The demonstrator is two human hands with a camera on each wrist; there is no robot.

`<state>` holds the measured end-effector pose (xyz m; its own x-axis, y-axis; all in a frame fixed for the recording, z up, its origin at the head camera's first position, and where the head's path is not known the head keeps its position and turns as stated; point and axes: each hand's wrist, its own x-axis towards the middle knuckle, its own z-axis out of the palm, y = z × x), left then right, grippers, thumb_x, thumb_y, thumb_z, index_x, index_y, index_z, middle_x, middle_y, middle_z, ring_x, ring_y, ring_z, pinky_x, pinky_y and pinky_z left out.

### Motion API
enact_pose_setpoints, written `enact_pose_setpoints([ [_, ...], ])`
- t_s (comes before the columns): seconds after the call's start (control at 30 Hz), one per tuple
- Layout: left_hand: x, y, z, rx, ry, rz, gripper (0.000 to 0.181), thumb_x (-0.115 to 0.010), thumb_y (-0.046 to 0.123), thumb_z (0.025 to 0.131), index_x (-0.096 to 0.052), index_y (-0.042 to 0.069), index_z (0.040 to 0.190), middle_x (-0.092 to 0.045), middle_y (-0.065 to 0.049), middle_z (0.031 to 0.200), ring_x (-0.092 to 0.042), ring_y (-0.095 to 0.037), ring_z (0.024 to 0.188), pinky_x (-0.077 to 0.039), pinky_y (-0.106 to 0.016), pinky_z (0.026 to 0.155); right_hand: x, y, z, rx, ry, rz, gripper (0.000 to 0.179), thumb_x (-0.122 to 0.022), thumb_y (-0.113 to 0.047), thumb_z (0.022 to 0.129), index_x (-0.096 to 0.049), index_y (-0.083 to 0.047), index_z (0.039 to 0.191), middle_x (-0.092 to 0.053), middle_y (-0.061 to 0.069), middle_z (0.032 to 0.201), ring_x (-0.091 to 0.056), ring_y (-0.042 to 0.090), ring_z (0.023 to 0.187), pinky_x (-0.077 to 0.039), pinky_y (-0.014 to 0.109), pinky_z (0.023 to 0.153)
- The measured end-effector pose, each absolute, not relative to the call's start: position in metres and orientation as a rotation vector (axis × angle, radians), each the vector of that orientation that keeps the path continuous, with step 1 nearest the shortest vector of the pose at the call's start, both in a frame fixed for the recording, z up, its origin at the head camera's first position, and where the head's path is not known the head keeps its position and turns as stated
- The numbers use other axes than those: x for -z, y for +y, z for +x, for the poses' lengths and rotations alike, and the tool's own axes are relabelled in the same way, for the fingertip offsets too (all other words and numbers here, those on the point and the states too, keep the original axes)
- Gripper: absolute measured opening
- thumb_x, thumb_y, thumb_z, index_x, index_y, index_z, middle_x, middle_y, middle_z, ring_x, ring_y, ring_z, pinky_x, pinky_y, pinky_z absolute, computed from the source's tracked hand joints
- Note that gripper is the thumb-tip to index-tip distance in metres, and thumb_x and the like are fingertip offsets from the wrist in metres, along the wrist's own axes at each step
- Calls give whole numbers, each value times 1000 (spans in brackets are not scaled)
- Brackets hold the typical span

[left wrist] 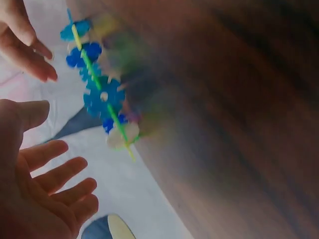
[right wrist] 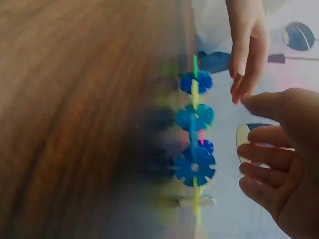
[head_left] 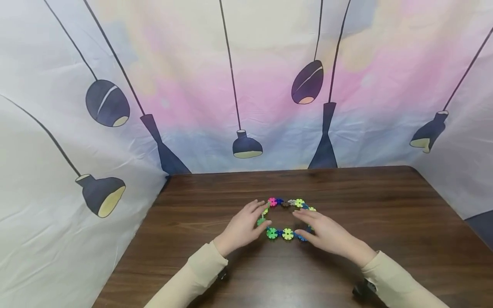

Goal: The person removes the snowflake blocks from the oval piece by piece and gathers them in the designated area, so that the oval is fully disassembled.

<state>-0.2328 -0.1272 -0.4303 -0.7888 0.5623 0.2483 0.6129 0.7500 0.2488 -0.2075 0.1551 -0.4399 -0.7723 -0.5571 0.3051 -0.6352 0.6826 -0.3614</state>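
A ring of linked plastic snowflake discs [head_left: 287, 234], in green, yellow, blue, pink, white and brown, lies on the wooden table. The left hand [head_left: 241, 226] hovers at the ring's left side, fingers spread and relaxed. Over the right side is the right hand [head_left: 327, 233], its fingers extended and partly covering the discs there. In the left wrist view, blue discs [left wrist: 103, 97] interlock edgewise with green and yellow ones, apart from the left palm. The right wrist view has the right fingers beside blue discs [right wrist: 195, 167], with a gap between.
The dark wooden table [head_left: 185, 205] reaches back to a fabric backdrop [head_left: 269, 85] printed with hanging lamps. A black strap device [head_left: 363, 289] sits under the right sleeve's cuff.
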Motion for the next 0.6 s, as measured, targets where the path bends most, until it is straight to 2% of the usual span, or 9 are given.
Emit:
enact_pose_setpoints([
  [0.2, 435, -113, -229, 324, -2792, -1067, 52, -60, 39, 102, -55, 7, 144, -56, -13, 143, -46, -32, 138, -39, -45, 111, 448, 151, -209, -603, -2764, 962, 49, -71, -30, 96, -63, -2, 134, -61, 21, 134, -60, 35, 121, -53, 50, 92],
  [0.33, 436, -109, -224, 256, -2809, -1084, 49, -63, 38, 100, -59, 7, 139, -62, -8, 133, -56, -24, 127, -48, -38, 102, 453, 149, -212, -584, -2772, 998, 43, -71, -31, 96, -67, -3, 129, -68, 11, 118, -68, 23, 102, -57, 40, 81],
  [0.43, 435, -108, -222, 225, -2807, -1096, 44, -66, 37, 99, -65, 8, 132, -65, -5, 124, -59, -18, 116, -52, -33, 95, 455, 147, -213, -589, -2765, 1027, 38, -72, -30, 95, -70, -5, 124, -69, 4, 106, -67, 14, 87, -56, 32, 72],
  [0.6, 436, -108, -221, 148, -2780, -1137, 31, -68, 36, 97, -73, 13, 117, -69, 1, 110, -60, -14, 102, -51, -32, 87, 458, 144, -213, -613, -2763, 1049, 29, -74, -29, 93, -74, -9, 114, -66, -3, 96, -63, 7, 80, -54, 29, 67],
])
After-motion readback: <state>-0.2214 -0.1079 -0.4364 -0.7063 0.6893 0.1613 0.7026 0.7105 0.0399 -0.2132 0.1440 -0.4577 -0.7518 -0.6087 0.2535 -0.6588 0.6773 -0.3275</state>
